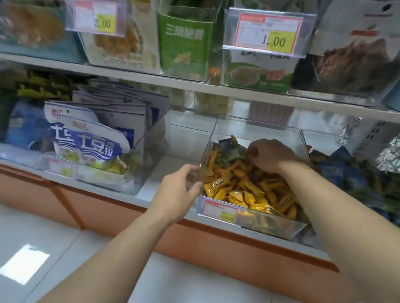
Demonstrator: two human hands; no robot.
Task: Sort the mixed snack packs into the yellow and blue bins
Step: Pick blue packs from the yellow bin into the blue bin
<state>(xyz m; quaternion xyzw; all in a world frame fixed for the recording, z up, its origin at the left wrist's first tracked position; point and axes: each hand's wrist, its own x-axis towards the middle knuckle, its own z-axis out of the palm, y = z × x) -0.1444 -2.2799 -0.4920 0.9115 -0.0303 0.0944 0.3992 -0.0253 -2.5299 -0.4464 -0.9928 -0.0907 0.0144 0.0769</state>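
My left hand [180,189] hooks fingers round the clear bin [271,224] at 9 o'clock. My right hand [270,156] is curled among dark packs [231,154] at 12, can't tell if it's gripping. If I tug, yellow packs [245,188] could spill.

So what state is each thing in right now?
clear bin, open-topped, upright.
yellow packs, heaped, nearly filling it.
dark packs, few, mixed in at the back.
left hand, grips the bin's left wall.
right hand, fingers curled among the back packs; grasp hidden.
blue packs, heaped to the right.
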